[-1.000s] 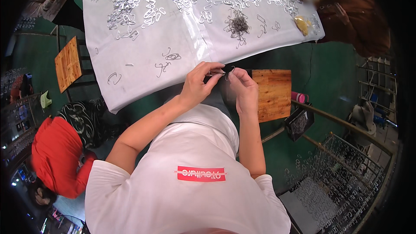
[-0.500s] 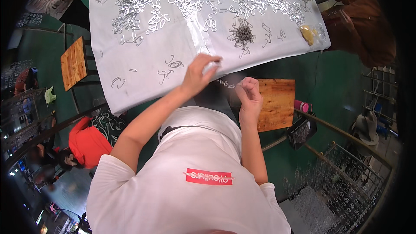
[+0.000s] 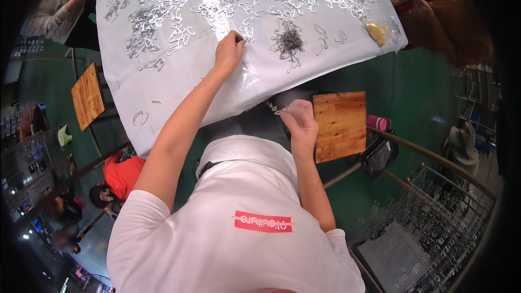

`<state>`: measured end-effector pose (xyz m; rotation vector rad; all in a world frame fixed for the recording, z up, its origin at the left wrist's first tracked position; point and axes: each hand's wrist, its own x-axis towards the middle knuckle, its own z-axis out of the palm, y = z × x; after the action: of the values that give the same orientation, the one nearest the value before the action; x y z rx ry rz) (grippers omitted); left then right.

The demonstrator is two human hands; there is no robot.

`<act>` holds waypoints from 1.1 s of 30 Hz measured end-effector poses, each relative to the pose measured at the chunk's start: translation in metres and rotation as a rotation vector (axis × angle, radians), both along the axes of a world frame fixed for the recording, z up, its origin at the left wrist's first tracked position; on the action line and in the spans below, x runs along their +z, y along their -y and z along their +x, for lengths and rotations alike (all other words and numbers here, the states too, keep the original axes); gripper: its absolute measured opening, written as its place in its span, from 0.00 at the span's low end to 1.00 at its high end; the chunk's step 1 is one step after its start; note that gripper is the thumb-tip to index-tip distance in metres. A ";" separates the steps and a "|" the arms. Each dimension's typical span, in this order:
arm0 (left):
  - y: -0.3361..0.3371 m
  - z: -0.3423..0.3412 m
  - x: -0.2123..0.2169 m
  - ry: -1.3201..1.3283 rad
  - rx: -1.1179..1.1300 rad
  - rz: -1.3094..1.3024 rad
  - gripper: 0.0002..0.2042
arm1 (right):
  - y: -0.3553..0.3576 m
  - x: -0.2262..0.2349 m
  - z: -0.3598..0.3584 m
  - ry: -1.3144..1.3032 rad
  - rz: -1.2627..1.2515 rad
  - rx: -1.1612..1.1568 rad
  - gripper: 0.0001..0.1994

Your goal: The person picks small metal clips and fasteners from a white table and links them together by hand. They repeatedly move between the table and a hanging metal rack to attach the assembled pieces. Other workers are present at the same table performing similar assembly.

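Note:
Stretched forward over the white-covered table (image 3: 179, 84), my left hand (image 3: 230, 54) has its fingers drawn together at the near edge of the scattered wire hooks (image 3: 247, 33). Its fingertips touch or nearly touch a hook there; whether one is between them is hidden. Just off the table's front edge, my right hand (image 3: 302, 125) pinches the end of a short string of small linked metal pieces (image 3: 274, 108), which trails to the left from the fingertips. Silvery, bent wire hooks cover the table's far half. A darker pile of small metal pieces (image 3: 289, 39) lies to the right of my left hand.
A yellow item in a clear bag (image 3: 375, 32) lies at the table's right corner. Wooden stools (image 3: 340, 127) stand by the table. Racks of hanging metal pieces (image 3: 434, 239) are at lower right. Co-workers sit at the far left and far right; a person in red (image 3: 126, 173) is behind left.
My left hand has moved forward from near the table's front edge to the scattered hooks, its fingers now together. My right hand still holds the linked string, slightly shifted left.

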<state>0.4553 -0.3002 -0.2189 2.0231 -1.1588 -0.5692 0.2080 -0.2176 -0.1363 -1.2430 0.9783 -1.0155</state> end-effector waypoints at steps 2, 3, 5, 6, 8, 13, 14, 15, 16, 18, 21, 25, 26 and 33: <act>-0.021 -0.016 0.017 -0.200 -0.049 -0.154 0.07 | -0.001 -0.003 0.002 0.013 0.015 -0.016 0.06; -0.033 -0.025 0.026 -0.323 -0.075 -0.120 0.07 | 0.000 -0.005 0.003 -0.002 0.009 -0.024 0.06; -0.057 -0.042 0.048 -0.565 -0.119 -0.026 0.08 | -0.001 -0.008 0.005 -0.029 -0.004 -0.035 0.05; -0.068 -0.051 0.059 -0.623 -0.137 -0.040 0.08 | -0.001 -0.010 0.007 -0.050 -0.014 -0.038 0.05; -0.086 -0.066 0.079 -0.736 -0.167 -0.069 0.08 | -0.001 -0.011 0.010 -0.080 -0.040 -0.043 0.05; -0.110 -0.079 0.109 -0.566 -0.243 -0.269 0.05 | -0.005 -0.012 0.016 -0.103 -0.048 -0.066 0.05; -0.113 -0.078 0.112 -0.533 -0.261 -0.275 0.05 | -0.006 -0.013 0.018 -0.102 -0.063 -0.073 0.05; -0.116 -0.078 0.113 -0.494 -0.279 -0.279 0.05 | -0.007 -0.014 0.019 -0.111 -0.058 -0.053 0.05; -0.118 -0.078 0.113 -0.478 -0.279 -0.284 0.05 | -0.008 -0.015 0.019 -0.120 -0.062 -0.037 0.05; -0.122 -0.078 0.111 -0.432 -0.279 -0.296 0.05 | -0.006 -0.018 0.015 -0.147 -0.064 0.024 0.06; -0.126 -0.078 0.106 -0.440 -0.255 -0.293 0.04 | 0.012 -0.026 -0.001 -0.215 0.004 0.136 0.08; -0.128 -0.079 0.103 -0.410 -0.254 -0.279 0.04 | 0.081 -0.049 -0.008 -0.515 -0.054 -0.010 0.07; -0.128 -0.079 0.102 -0.405 -0.250 -0.278 0.04 | 0.100 -0.054 -0.007 -0.626 -0.131 0.007 0.07; -0.124 -0.080 0.101 -0.417 -0.221 -0.288 0.04 | 0.169 -0.073 0.021 -1.327 -0.142 0.130 0.09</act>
<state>0.3749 -0.1762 -0.1181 1.4566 -1.1354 -0.8353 0.2288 -0.3864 -0.2094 -2.1045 1.7695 -0.0159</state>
